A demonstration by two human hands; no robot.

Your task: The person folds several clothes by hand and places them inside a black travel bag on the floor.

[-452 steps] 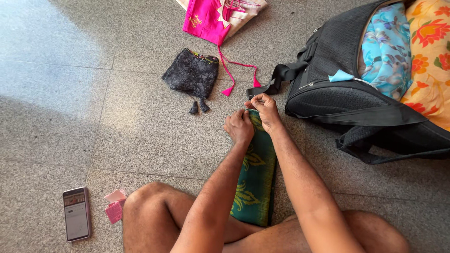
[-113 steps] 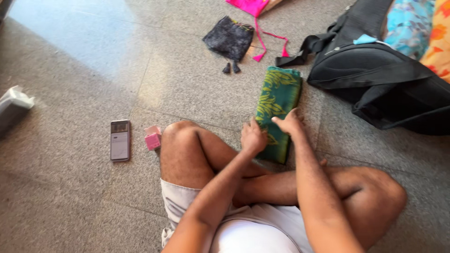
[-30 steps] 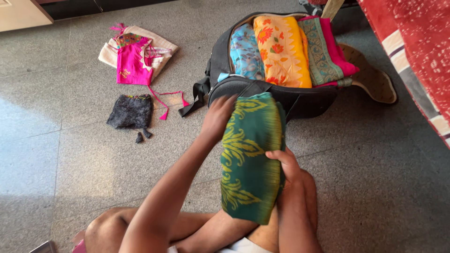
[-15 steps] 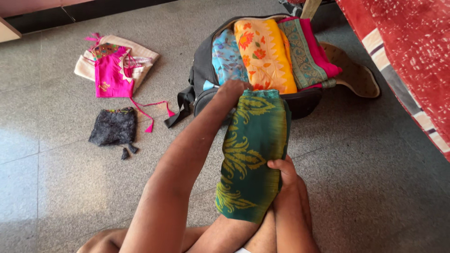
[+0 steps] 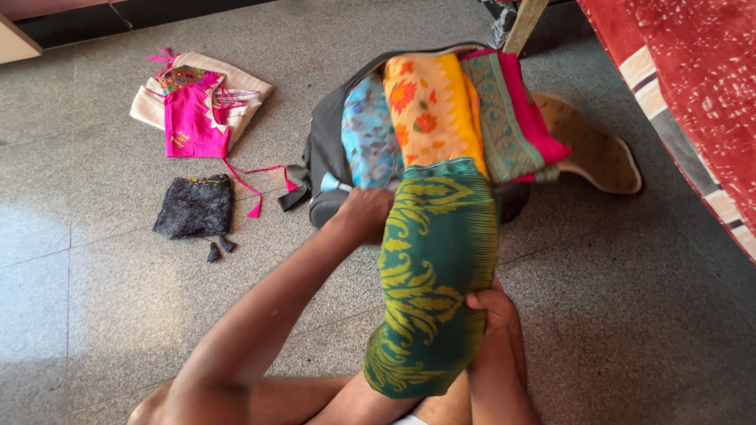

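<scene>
You have the green cloth [image 5: 435,271], folded into a long pad with a yellow leaf pattern, lifted off the floor and angled so its far end sits at the near rim of the bag [image 5: 324,153]. It is held lengthwise, which suits the way the other folded cloths stand on edge side by side in the bag.

Your right hand [image 5: 490,305] grips the cloth's right edge near its lower part, thumb on the patterned face and fingers wrapped behind, carrying the weight from below. Your left hand [image 5: 364,212] is curled closed at the cloth's upper left edge, right against the bag's rim; whether it pinches the cloth or pulls at the bag's edge, I cannot tell, since the fingers are hidden.

Inside the bag, just beyond the green cloth, stand a blue cloth [image 5: 368,138], an orange cloth [image 5: 429,106] with flowers, and a teal-and-pink cloth [image 5: 516,118], packed close together. Right of the bag lies a tan sole-shaped piece [image 5: 594,149], partly under it. Left of the bag, well apart on the floor [image 5: 102,275], lie a pink blouse [image 5: 193,118] on a cream cloth [image 5: 236,79] and, nearer you, a black blouse [image 5: 195,206]. Far right of the bag hangs a red patterned cloth [image 5: 693,94].
</scene>
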